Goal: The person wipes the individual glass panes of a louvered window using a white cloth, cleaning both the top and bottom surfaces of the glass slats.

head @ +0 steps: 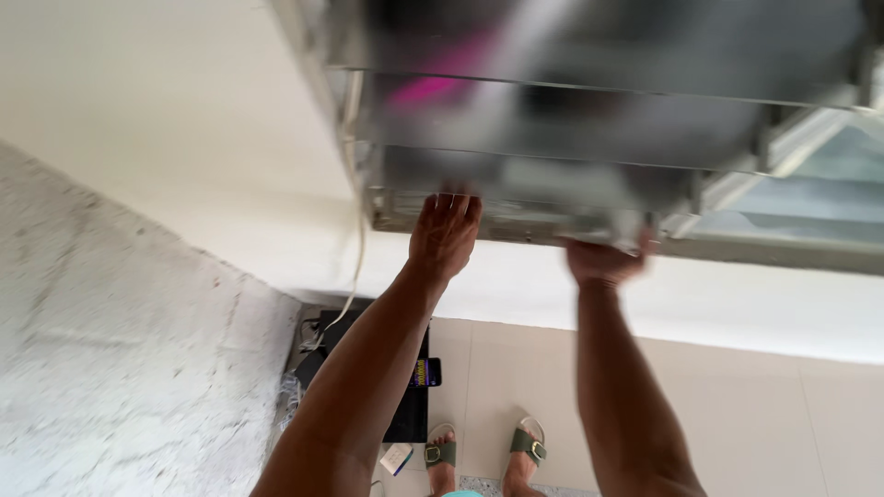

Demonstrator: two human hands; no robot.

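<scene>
A rough pale wall [110,350] fills the left of the view, and at its foot lies a black box [410,405] with a thin white cable [354,267] trailing up from that corner. The left hand [444,235] reaches up with fingers spread apart, its palm flat against the near lower edge of a blurred metal window frame [571,138] (the glass and a pink smear in it are too blurred to make out). To the right, the right hand [603,260] is curled closed on the same lower edge, fingers wrapped up and over it. Below, between the two forearms, two feet in green sandals [488,451] stand on the light tiled floor [737,414].
</scene>
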